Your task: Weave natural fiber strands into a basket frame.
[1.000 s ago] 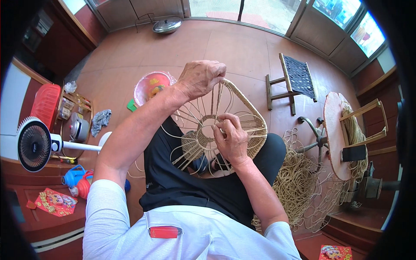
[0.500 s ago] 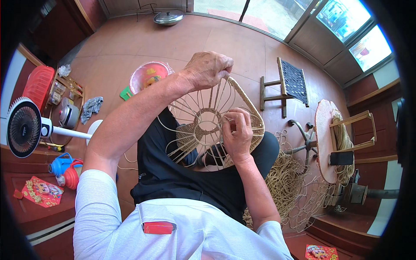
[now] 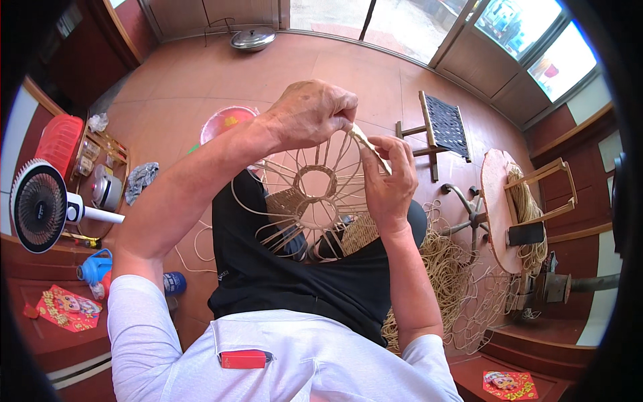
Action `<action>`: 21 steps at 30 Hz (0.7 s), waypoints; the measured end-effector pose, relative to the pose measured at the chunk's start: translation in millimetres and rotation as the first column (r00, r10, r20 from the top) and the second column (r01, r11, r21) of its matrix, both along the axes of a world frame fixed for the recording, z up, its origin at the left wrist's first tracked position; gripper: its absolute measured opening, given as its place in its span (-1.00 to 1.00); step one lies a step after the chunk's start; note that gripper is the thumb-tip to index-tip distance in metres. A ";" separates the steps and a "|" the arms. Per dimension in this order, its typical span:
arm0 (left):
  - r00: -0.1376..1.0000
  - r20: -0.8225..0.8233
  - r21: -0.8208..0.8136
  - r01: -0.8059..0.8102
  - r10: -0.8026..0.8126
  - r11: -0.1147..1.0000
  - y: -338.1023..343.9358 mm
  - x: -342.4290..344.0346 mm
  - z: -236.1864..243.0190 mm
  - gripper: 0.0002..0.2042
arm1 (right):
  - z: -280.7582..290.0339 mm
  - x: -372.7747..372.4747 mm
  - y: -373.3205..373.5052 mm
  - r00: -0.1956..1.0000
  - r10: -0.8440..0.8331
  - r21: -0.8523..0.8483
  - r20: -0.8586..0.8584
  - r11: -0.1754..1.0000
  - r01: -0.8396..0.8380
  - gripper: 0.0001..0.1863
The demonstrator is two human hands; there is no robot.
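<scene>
While the cord frame (image 3: 316,197) is held up over the lap (image 3: 295,288), pretty much dead centre, its rim (image 3: 362,139) is being handled from both sides. The left hand (image 3: 315,115) is set at twelve o'clock, fingers curled closed right at the rim's edge; whether a loose strand is pinched in there can't be told. At two o'clock, the rim is gripped between the thumb and fingers of the right hand (image 3: 392,175). Inside it, two small rings (image 3: 316,168) are surrounded by open gaps. Going by that, the step in hand is probably some wrapping or tightening of the edge. For the next move, a steady right-hand hold and a snug, even pull seem to be called for. Extra cord (image 3: 442,285) is heaped at four o'clock, and a dark-seated stool (image 3: 445,126) is parked at two.
</scene>
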State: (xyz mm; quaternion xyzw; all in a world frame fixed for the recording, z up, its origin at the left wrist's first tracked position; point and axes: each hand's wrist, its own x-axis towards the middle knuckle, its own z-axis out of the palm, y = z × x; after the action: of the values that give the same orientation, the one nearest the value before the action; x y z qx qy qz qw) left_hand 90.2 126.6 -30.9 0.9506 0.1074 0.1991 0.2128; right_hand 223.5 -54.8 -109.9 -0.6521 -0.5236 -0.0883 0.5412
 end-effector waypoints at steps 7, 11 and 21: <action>0.997 0.053 0.112 0.050 -0.056 0.992 -28.1 -23.8 22.8 -0.90 | 18.4 -18.7 0.3 0.982 0.143 0.054 -0.122 0.989 -0.137 -0.83; 0.995 0.060 0.135 0.066 -0.074 0.989 -42.1 -36.9 29.4 -0.88 | 22.7 -29.6 -7.4 0.973 0.167 0.099 -0.157 0.983 -0.153 -0.82; 0.982 0.173 0.169 0.051 -0.081 0.984 -85.1 -83.9 34.4 -0.84 | 22.7 -56.0 -41.9 0.990 0.142 0.201 0.028 0.969 -0.144 -0.77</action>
State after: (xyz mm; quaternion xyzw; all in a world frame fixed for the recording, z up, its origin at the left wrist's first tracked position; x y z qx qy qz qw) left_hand 6.3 41.4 3.5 0.9461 0.0395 0.2847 0.1490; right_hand 167.5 -96.8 -87.2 -0.5535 -0.5611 -0.1064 0.6062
